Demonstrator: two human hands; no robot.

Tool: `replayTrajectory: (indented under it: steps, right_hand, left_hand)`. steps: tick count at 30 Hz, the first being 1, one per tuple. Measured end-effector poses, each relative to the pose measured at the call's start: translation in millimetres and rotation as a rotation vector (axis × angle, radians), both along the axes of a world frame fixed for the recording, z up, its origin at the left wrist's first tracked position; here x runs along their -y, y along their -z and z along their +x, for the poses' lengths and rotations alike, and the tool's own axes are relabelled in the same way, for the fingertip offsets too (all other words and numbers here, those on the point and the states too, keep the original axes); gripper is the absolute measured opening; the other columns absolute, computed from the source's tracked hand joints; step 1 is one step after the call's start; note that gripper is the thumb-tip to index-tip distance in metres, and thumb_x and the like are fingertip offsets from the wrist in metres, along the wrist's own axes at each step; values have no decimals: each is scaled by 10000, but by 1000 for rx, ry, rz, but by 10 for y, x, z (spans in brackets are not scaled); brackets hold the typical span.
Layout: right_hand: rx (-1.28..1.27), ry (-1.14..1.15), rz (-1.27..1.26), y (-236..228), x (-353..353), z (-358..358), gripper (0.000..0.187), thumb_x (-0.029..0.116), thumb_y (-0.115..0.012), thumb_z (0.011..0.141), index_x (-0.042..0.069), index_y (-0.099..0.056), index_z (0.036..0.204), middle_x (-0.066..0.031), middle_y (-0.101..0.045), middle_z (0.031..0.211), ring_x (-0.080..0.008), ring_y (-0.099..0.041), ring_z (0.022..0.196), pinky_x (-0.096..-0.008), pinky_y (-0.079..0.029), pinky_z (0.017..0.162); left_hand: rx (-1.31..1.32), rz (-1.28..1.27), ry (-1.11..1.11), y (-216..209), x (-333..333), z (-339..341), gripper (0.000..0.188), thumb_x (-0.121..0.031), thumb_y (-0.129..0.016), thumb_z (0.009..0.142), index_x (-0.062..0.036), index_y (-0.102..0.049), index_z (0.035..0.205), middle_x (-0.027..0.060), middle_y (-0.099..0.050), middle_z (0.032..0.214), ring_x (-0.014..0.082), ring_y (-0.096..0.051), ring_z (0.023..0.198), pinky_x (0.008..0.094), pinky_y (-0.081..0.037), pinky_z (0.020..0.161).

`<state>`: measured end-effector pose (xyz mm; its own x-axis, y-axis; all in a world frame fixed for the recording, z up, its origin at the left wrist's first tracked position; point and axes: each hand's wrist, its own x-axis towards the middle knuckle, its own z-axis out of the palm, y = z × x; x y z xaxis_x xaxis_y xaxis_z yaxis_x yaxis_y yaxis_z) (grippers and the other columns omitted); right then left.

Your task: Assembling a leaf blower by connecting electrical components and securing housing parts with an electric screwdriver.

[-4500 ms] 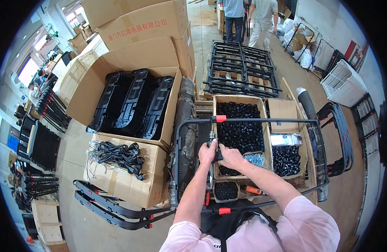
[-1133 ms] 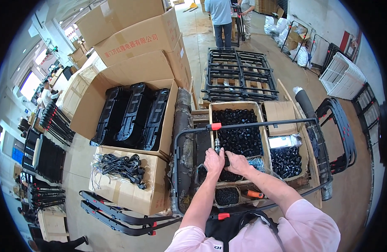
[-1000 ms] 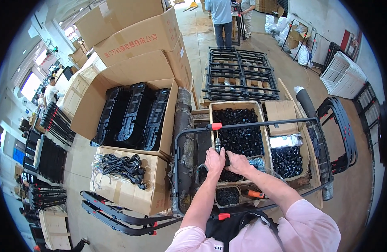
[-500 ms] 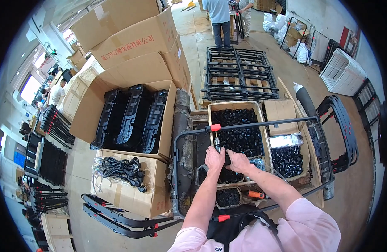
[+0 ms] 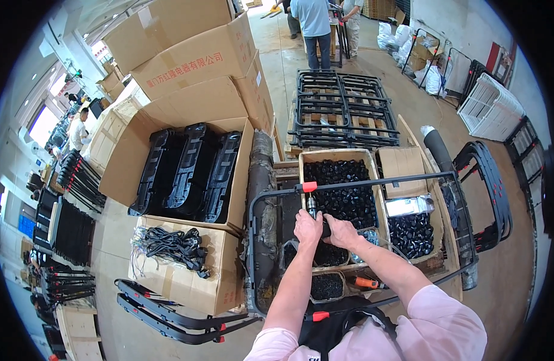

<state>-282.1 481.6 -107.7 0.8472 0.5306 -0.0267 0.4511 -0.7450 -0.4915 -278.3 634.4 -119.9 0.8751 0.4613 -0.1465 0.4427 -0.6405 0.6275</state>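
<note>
A black tubular frame (image 5: 385,180) lies across the work stand in front of me, with a red clip (image 5: 310,187) on its far bar and another red clip (image 5: 320,316) on its near bar. My left hand (image 5: 308,227) wraps round the front of a power screwdriver (image 5: 312,206), whose metal nose points away toward the far clip. Closed round the dark rear part of the same tool is my right hand (image 5: 342,232). The fingers hide most of its body. Whether its tip touches the clip or bar is too small to tell.
Under the frame sit boxes of black plastic caps (image 5: 340,174), a tub of small black screws (image 5: 327,286) and an orange-and-black tool (image 5: 366,282). A carton of black trays (image 5: 193,168) and bundled cables (image 5: 178,248) stand left. Stacked frames (image 5: 346,108) and people are beyond.
Both hands keep their hold on the screwdriver in almost the same place. The view has shifted slightly, and more of a person shows at the far back.
</note>
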Motion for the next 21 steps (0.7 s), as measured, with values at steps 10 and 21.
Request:
replayTrajectory:
  steps: [10, 21]
  right_hand:
    - [44, -129, -22, 60, -49, 50, 687, 246, -870, 768, 12, -550, 1330, -177, -605, 1208, -425, -671, 1082, -500, -589, 884]
    - [-10, -83, -34, -142, -71, -121, 542, 209, -843, 799, 21, -580, 1234, -178, -584, 1261, -441, -666, 1112, -533, -577, 911]
  left_hand:
    - [0, -10, 0, 15, -53, -2, 588, -512, -732, 920, -7, -582, 1182, 261, -683, 1181, 469, -680, 1110, 563, -541, 949]
    - [-34, -7, 23, -25, -54, -95, 607, -531, -725, 925, -3, -583, 1188, 253, -690, 1190, 451, -690, 1117, 547, -554, 949]
